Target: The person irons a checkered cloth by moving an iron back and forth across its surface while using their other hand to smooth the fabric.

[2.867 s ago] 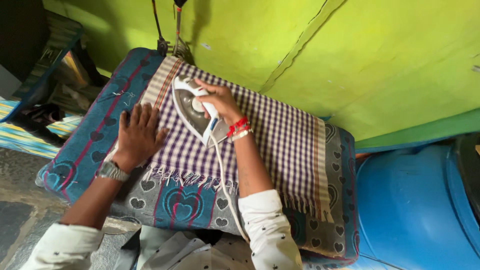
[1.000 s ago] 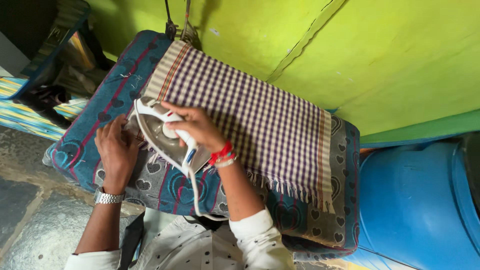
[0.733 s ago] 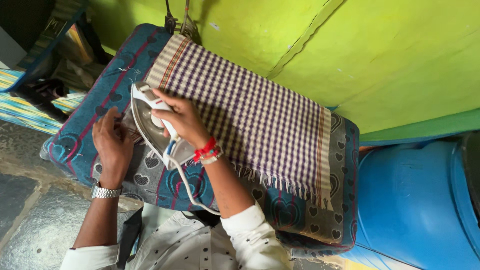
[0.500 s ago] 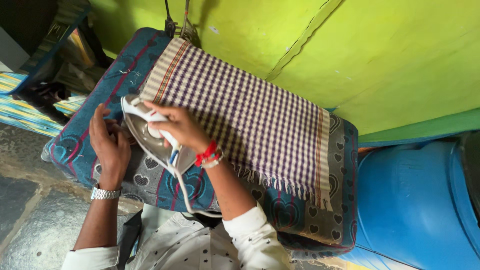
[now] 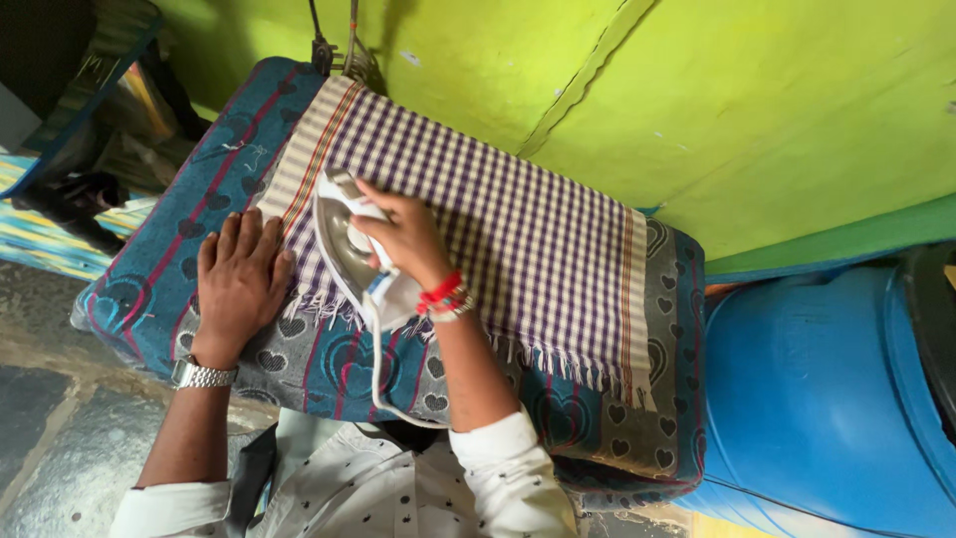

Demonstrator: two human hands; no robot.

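Iron (image 5: 351, 247) back on checked cloth (image 5: 498, 229); left hand (image 5: 237, 284) now flat.

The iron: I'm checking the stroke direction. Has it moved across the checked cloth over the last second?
Yes. The iron has slid from the cloth's fringed near corner back onto it, toward the green wall.

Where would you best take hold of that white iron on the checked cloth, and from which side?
Probably by its top handle, coming down from above. The iron lies sole-down on the checked cloth, so only the handle stands clear. The right hand already wraps it that way, with the cord trailing off the rear end toward the person.
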